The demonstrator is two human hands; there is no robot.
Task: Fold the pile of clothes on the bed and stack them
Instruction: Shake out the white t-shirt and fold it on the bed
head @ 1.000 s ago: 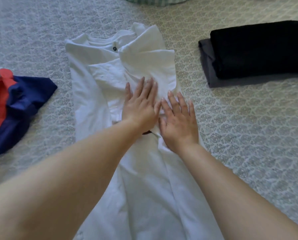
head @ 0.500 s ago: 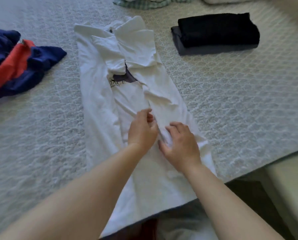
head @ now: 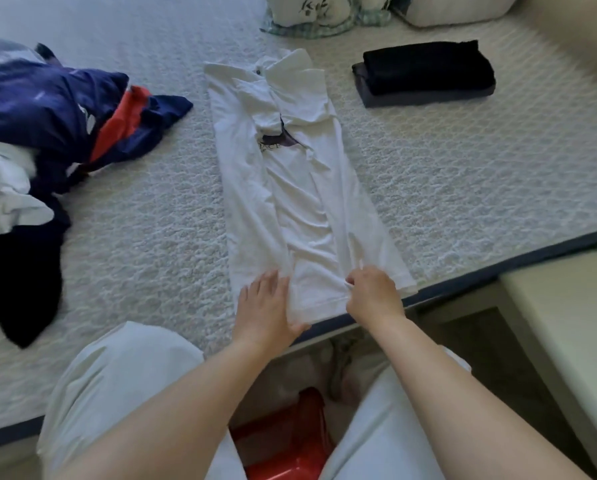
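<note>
1. Now that both hands have slid down from the middle of the shirt to its bottom edge, the left hand [head: 267, 306] lies flat with its fingers spread on the hem.
2. The right hand [head: 373, 292] has curled up and pinches the hem at the other side.
3. The white shirt [head: 290, 188] lies long and thin on the bed [head: 463, 174], with both sides already folded in and its hem near the bed's edge.
4. I think the smoothing is done, and the next step is to lift the hem up toward the collar.
5. The folded stack [head: 425, 74] of dark clothes waits to the right, well apart.
6. The pile [head: 47, 140] on the left is not folded yet.
</note>
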